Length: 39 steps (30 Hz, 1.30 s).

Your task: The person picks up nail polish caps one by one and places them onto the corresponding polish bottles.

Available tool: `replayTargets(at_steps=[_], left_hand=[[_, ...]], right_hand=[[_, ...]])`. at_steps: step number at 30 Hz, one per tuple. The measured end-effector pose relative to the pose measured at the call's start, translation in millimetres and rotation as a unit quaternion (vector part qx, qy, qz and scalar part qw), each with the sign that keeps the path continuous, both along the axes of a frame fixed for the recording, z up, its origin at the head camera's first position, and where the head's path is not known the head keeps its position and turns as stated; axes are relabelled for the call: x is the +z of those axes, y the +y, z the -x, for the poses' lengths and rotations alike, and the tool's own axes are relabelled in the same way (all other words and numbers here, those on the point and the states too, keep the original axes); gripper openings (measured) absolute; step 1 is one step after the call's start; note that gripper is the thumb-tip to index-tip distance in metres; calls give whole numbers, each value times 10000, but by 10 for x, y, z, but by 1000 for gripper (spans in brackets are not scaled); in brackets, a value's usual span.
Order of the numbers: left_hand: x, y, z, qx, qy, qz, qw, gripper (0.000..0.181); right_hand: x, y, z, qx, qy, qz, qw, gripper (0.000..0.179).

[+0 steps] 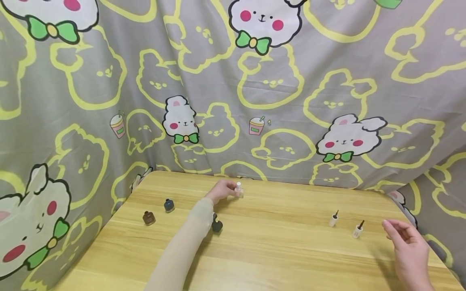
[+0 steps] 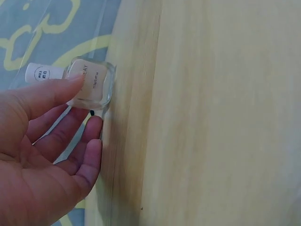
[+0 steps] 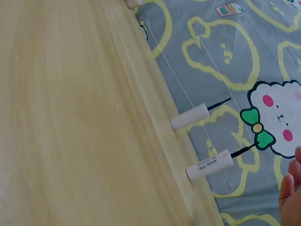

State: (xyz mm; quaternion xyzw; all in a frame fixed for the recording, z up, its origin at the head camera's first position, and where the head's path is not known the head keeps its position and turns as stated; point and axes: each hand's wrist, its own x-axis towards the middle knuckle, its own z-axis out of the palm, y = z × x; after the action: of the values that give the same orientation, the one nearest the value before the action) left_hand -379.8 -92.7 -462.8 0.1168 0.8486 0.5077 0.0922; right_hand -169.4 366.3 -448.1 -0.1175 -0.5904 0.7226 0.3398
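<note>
My left hand (image 1: 221,190) pinches a nail polish bottle (image 1: 239,192) between thumb and fingers near the table's far edge. In the left wrist view, the bottle (image 2: 96,84) is clear glass with pale pinkish polish and its white cap (image 2: 43,73) on; the thumb lies across its front. Over the table's right side, my right hand (image 1: 409,246) is raised with loosely bent fingers, holding nothing. Nearest to it, a white brush cap (image 1: 358,231) stands with its dark brush upward. A second white brush cap (image 1: 333,219) stands the same way, farther left.
On the left of the wooden table (image 1: 284,250) stand two capless polish bottles, a dark blue bottle (image 1: 169,205) and a brown bottle (image 1: 148,218). A black wrist camera (image 1: 216,223) sits beside the left sleeve. A patterned grey curtain (image 1: 218,89) hangs behind the table.
</note>
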Motion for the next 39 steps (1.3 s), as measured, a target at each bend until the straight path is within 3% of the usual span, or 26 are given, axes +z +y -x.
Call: replayTargets(at_steps=[8,14,19,27,39], left_hand=[[-33,1,25,-94,-21,-53,9999,33],[-19,-16,0,-146,-102,-208,9996,51],[-1,-73,-68,70,-125,-227,9996,58],[41,-186,-231,639,-1,-538,9965,59],[268,-241,-611,766,498,-682,9935,48]], right_hand=[[-136,141,21,894,72,-577,9943,27],[-252,246,67,1654,-387,-1300,9769,41],[-342,313,107,2079,-598,-1837,9589,51],[-381,382,161,2185,-1573,-3344,9032,61],[-417,381,217,2497,-1763,-3421,8885,62]])
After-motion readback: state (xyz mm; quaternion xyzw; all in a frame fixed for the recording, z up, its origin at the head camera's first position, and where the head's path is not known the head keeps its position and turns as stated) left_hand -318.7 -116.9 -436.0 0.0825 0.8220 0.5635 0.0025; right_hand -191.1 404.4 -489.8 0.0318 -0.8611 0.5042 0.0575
